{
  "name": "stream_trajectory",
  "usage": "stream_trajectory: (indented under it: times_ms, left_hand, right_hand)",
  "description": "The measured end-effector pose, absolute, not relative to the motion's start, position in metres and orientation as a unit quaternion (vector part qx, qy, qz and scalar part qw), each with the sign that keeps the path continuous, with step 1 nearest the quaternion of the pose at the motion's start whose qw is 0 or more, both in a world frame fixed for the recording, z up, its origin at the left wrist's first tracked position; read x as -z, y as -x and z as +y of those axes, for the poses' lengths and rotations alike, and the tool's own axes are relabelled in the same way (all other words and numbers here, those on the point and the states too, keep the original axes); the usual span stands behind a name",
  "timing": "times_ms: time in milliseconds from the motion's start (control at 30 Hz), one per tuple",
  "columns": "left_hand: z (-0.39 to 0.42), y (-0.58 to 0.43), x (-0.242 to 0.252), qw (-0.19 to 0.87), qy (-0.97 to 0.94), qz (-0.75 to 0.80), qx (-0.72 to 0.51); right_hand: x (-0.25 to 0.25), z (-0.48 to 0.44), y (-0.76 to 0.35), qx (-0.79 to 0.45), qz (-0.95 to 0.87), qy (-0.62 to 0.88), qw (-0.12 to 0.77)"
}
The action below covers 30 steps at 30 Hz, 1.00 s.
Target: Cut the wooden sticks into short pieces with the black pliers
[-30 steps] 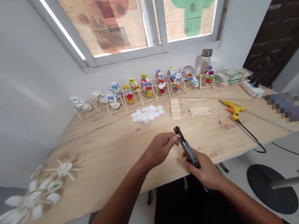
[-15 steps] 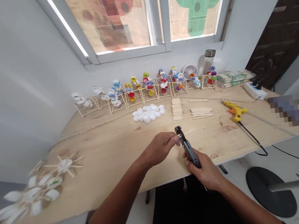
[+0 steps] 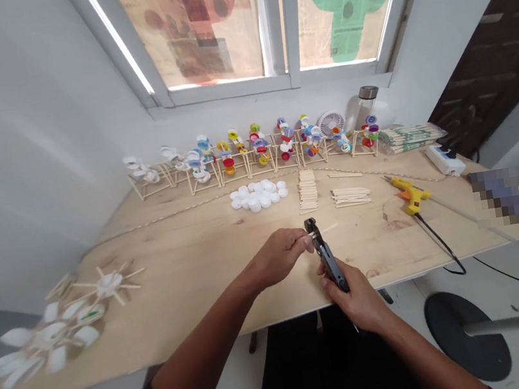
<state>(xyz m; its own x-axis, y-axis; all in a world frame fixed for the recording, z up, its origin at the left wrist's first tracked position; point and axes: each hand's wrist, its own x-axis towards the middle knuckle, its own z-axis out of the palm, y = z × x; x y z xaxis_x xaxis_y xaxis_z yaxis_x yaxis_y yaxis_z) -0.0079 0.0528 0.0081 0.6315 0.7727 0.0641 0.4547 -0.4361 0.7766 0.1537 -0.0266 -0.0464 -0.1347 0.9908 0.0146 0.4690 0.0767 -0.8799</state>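
My right hand [image 3: 355, 294] grips the handles of black pliers [image 3: 323, 253], whose jaws point up and away from me. My left hand [image 3: 281, 255] pinches a thin wooden stick [image 3: 326, 230] that passes through the pliers' jaws and pokes out to the right. Both hands hover just above the near edge of a light wooden table [image 3: 187, 264].
Further back lie white bottle caps [image 3: 258, 195], two stacks of wooden sticks [image 3: 307, 190] [image 3: 350, 195] and a yellow glue gun [image 3: 410, 193] with its black cord. A row of stick frames with coloured caps [image 3: 253, 150] lines the wall. White spoon wheels [image 3: 41, 337] lie at the left.
The hands, pliers and stick keep the same pose. Only the view has shifted slightly.
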Motion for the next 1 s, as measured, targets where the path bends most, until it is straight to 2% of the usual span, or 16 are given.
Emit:
stream_trajectory:
  times_ms: [1000]
  left_hand:
    - [0.0619,0.0152,-0.0056,0.398,-0.818,0.363,-0.201]
  right_hand:
    - [0.0449,-0.0209,-0.1486,-0.342,-0.67,0.588,0.298]
